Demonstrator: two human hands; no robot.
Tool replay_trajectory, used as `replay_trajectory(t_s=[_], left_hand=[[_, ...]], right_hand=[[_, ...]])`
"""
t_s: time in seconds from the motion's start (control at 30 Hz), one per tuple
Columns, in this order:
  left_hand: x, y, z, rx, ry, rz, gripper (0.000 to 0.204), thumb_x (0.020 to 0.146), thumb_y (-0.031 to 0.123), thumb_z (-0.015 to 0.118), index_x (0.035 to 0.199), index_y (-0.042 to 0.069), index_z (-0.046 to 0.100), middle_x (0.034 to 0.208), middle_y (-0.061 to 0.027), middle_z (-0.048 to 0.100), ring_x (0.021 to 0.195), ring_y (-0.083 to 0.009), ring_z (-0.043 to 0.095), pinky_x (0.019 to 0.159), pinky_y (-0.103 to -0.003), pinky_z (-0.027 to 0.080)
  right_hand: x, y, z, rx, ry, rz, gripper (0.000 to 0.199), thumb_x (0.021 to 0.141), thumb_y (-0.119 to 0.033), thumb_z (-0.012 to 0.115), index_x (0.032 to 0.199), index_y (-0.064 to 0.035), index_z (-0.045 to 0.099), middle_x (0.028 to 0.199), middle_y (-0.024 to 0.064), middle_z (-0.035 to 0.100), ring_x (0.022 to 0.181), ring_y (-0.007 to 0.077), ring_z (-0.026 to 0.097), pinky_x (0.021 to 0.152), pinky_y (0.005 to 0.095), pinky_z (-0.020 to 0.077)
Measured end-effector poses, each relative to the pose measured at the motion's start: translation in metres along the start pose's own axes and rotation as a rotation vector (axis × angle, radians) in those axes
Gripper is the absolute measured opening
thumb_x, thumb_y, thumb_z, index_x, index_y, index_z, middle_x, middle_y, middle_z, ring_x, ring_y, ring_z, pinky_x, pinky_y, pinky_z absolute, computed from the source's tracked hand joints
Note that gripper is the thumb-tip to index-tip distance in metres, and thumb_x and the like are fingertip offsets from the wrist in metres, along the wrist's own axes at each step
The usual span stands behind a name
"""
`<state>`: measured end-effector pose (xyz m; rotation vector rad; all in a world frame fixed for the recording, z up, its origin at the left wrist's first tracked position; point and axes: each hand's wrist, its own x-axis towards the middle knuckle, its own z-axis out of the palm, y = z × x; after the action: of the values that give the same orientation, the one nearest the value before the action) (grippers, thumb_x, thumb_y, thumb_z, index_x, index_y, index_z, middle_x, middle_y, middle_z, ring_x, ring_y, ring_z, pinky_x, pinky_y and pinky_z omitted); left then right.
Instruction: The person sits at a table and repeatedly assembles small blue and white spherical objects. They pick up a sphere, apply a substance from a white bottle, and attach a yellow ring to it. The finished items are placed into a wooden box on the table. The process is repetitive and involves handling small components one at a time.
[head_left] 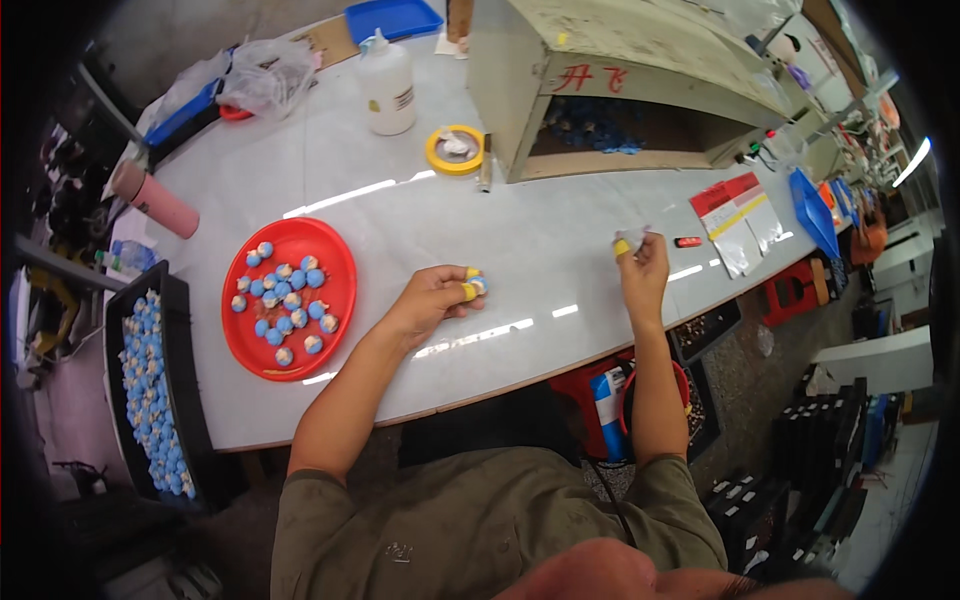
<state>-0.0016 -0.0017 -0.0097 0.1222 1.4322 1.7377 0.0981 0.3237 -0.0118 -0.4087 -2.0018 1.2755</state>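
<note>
Near the middle of the table, my left hand is closed with yellow-wrapped fingertips around a small blue-and-white ball. Farther right, my right hand pinches a small whitish scrap that looks like cloth or thin plastic; its kind is unclear. Yellow tape wraps a fingertip there too. To the left of my left hand lies a round red plate holding several small blue balls with pale, uneven patches.
A black crate full of blue balls stands at the table's left end. Behind are a pink bottle, a white squeeze bottle and a yellow tape roll. A wooden cabinet occupies the back right, near a small red object.
</note>
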Motion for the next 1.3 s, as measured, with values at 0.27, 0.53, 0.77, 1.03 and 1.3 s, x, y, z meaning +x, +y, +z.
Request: replay_trajectory(t_s=[0.27,0.53,0.77,1.03,1.3], left_hand=[[0.001,-0.001,-0.003,-0.058,-0.015,-0.024,0.028,0.092,0.009,0.066,0.118,-0.002,0.065,0.101,-0.0079,0.071,0.082,-0.0108,0.068,0.064,-0.02,0.048],[0.002,0.002,0.0,-0.017,-0.051,-0.031,0.028,0.091,0.007,0.067,0.116,-0.004,0.067,0.096,-0.0073,0.071,0.077,-0.0094,0.065,0.061,-0.019,0.046],[0.002,0.0,-0.001,0.019,-0.074,-0.012,0.029,0.09,0.007,0.068,0.117,-0.005,0.066,0.095,-0.0076,0.071,0.076,-0.0087,0.065,0.06,-0.019,0.046],[0.001,0.001,0.0,0.032,-0.076,-0.023,0.03,0.091,0.009,0.07,0.117,-0.005,0.066,0.096,-0.0074,0.071,0.076,-0.0082,0.066,0.058,-0.018,0.046],[0.002,0.002,0.001,0.023,-0.059,-0.023,0.031,0.091,0.008,0.069,0.118,-0.006,0.066,0.097,-0.0083,0.072,0.077,-0.0094,0.068,0.058,-0.019,0.047]], right_hand=[[-0.069,-0.072,0.074,0.134,-0.431,-0.224,0.029,0.08,-0.002,0.072,0.106,0.0031,0.062,0.087,0.0162,0.067,0.072,0.0208,0.065,0.064,0.0305,0.0507],[-0.078,-0.05,0.086,0.133,-0.279,-0.577,0.023,0.075,-0.002,0.074,0.094,0.0036,0.063,0.073,0.0127,0.065,0.057,0.0253,0.061,0.055,0.032,0.0482],[-0.081,-0.05,0.089,0.087,-0.286,-0.642,0.023,0.07,-0.003,0.074,0.09,0.0016,0.063,0.073,0.0128,0.066,0.053,0.0263,0.058,0.05,0.0336,0.0441],[-0.08,-0.046,0.094,0.074,-0.306,-0.631,0.023,0.071,-0.003,0.074,0.091,0.0008,0.064,0.074,0.0126,0.066,0.053,0.0265,0.059,0.051,0.0343,0.045],[-0.081,-0.046,0.092,0.043,-0.299,-0.643,0.022,0.071,-0.004,0.074,0.09,0.0004,0.064,0.071,0.0113,0.064,0.053,0.0261,0.058,0.05,0.0345,0.0444]])
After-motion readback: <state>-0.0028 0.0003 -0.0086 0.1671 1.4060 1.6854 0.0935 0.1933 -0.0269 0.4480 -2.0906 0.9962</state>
